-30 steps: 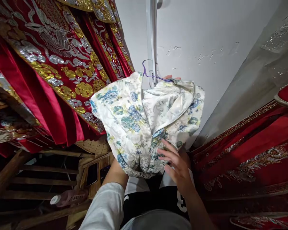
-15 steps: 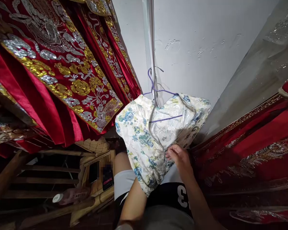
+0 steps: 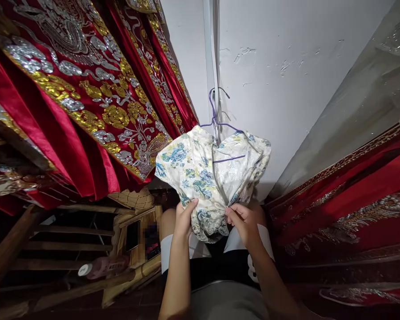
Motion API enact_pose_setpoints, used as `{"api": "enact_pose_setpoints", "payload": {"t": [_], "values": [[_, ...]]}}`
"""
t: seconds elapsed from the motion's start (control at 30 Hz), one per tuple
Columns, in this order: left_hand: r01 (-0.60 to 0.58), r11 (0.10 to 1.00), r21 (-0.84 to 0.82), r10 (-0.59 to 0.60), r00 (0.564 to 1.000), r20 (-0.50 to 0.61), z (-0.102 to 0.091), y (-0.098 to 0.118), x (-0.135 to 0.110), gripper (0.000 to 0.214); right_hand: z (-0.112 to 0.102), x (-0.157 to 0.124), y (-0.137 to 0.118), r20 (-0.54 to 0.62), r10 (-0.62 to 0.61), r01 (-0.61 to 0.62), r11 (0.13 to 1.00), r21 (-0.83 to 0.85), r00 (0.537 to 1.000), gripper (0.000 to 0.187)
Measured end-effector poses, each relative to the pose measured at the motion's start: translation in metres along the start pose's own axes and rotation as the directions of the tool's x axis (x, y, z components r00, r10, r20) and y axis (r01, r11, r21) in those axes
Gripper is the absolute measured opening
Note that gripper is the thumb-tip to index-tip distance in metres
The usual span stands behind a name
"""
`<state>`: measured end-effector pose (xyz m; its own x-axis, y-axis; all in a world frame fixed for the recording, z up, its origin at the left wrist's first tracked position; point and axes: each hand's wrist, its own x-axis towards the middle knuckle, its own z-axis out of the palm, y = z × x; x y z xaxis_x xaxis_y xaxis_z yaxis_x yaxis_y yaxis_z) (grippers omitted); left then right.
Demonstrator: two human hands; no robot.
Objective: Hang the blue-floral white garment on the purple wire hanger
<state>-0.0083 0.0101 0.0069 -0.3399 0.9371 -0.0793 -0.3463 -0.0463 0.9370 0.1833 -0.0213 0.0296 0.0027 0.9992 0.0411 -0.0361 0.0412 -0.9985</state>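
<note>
A white floral blouse (image 3: 196,173) with blue and yellow flowers hangs on a purple wire hanger (image 3: 231,128), just in front of me. My left hand (image 3: 186,215) grips the blouse's lower left side, thumb on the front and the other fingers behind the cloth. At the base of the V-neck, my right hand (image 3: 242,218) pinches the edge of the front opening between thumb and fingers. The hem bunches up below both hands. The hanger's hook is on a thin pale upright strip (image 3: 215,58) against the wall.
Red garments with gold and silver embroidery (image 3: 116,115) hang at the left. More red beaded clothing (image 3: 363,204) and a sheer pale fabric (image 3: 346,106) fill the right. Low at the left are a wooden rack (image 3: 76,231), a bottle (image 3: 103,268) and a woven basket (image 3: 133,199).
My left hand, formerly hidden under the blouse, has come out to its left side and holds the cloth. The blouse's right sleeve has drawn inward, and its lower part is more gathered.
</note>
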Motion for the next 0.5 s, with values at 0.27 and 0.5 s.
{"api": "enact_pose_setpoints", "payload": {"t": [0.27, 0.5], "values": [[-0.589, 0.694, 0.414, 0.626, 0.778, 0.059, 0.026, -0.046, -0.029, 0.021, 0.002, 0.004, -0.002, 0.035, 0.037, -0.038, 0.999, 0.033, 0.999, 0.044], [-0.467, 0.806, 0.364, 0.398, 0.882, 0.252, 0.048, -0.064, -0.044, 0.015, 0.006, 0.015, -0.003, 0.158, 0.03, -0.03, 1.0, -0.007, 0.987, 0.044]]}}
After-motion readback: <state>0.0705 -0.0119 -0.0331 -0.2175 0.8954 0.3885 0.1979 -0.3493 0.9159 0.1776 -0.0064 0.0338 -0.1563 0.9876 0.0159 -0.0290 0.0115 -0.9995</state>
